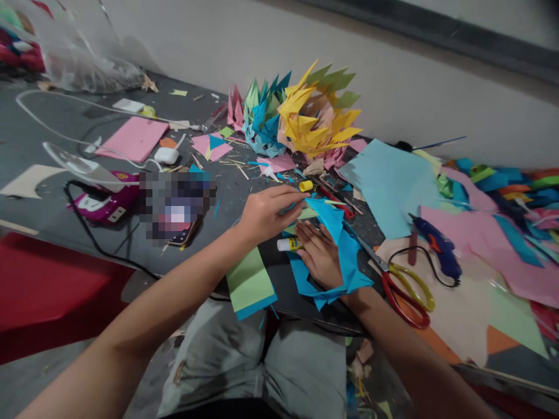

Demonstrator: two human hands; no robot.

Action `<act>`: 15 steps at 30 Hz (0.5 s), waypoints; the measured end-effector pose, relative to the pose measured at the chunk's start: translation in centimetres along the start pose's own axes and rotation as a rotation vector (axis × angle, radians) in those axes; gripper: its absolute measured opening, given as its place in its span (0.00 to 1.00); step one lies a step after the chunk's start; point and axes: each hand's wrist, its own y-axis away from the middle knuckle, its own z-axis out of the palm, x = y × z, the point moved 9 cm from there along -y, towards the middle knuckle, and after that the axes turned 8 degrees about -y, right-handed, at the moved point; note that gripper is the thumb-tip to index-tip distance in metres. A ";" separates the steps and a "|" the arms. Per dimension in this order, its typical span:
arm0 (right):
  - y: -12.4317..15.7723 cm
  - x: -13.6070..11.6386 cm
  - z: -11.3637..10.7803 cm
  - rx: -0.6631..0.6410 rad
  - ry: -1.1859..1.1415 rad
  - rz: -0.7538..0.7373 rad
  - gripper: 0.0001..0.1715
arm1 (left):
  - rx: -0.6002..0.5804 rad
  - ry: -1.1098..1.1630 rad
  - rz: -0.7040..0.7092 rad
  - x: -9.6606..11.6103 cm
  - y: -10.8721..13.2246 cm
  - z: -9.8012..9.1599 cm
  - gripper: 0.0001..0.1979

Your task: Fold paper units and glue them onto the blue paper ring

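Note:
A ring of folded blue paper points (pixel 349 256) curves around my right hand (pixel 321 256) and wrist. That hand lies low over the table, its fingers stretched out beside a glue stick (pixel 288 244) without a cap. My left hand (pixel 275 209) has its fingers pressed together at the upper end of the blue ring, pinching it; the fingertips are partly hidden. Pale green paper strips (pixel 307 213) lie between the two hands. A yellow glue cap (pixel 306 185) sits just beyond my left fingertips. Green and blue paper sheets (pixel 248 279) overhang the table's front edge.
Scissors (pixel 408 291) and a blue glue gun (pixel 439 244) lie at right on coloured paper sheets. Finished pointed paper rings (pixel 305 116) stand by the wall. At left are a phone (pixel 187 227), a magenta power strip (pixel 107 201), cables and pink paper (pixel 133 138).

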 end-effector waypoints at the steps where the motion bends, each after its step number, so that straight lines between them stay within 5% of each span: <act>1: 0.0 0.0 -0.1 -0.010 0.000 0.000 0.36 | -0.002 -0.006 -0.003 -0.1 0.0 0.0 0.07; 8: 2.7 -1.1 -0.2 -0.148 -0.013 -0.031 0.33 | -0.011 0.018 -0.004 0.0 0.0 -0.1 0.08; 15: -0.4 0.4 0.2 -0.039 0.012 0.006 0.31 | -0.005 0.001 -0.015 -0.2 0.0 -0.1 0.07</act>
